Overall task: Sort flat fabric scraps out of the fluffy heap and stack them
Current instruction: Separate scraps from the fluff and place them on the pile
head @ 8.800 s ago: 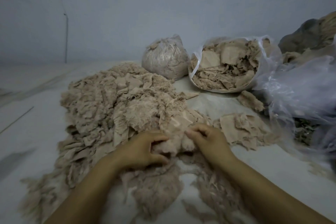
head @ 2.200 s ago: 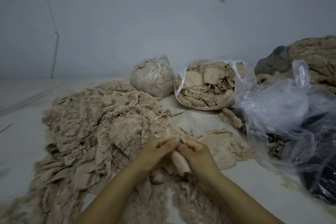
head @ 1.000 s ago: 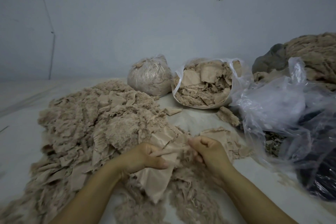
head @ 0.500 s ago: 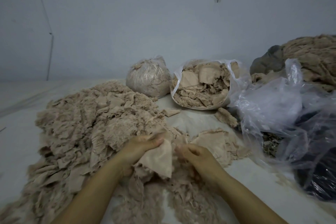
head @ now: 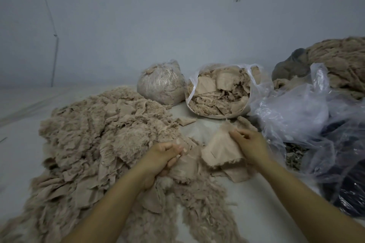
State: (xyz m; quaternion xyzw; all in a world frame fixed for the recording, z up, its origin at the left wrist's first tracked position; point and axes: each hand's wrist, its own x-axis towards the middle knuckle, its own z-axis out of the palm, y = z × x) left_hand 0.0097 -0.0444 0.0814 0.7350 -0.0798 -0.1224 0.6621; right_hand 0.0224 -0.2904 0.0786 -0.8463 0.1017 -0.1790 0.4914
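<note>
A big heap of beige fluffy fabric [head: 102, 140] covers the left and middle of the white floor. My left hand [head: 163, 157] lies at the heap's right edge with curled fingers gripping a scrap [head: 185, 167] there. My right hand [head: 249, 144] pinches a flat beige scrap [head: 220, 151] by its upper edge and holds it over the small stack of flat scraps [head: 236, 173], just right of the heap. Most of that stack is hidden under the held scrap.
At the back stand a tied clear bag of fluff [head: 161, 85] and an open plastic bag of flat scraps [head: 221, 92]. Crumpled clear plastic bags [head: 308, 124] and a dark bag [head: 349, 187] fill the right. More beige material [head: 343, 61] is piled far right.
The flat scrap has passed from my left hand to my right, which carried it right over the small stack. My left hand dropped back onto the heap and took hold of another scrap.
</note>
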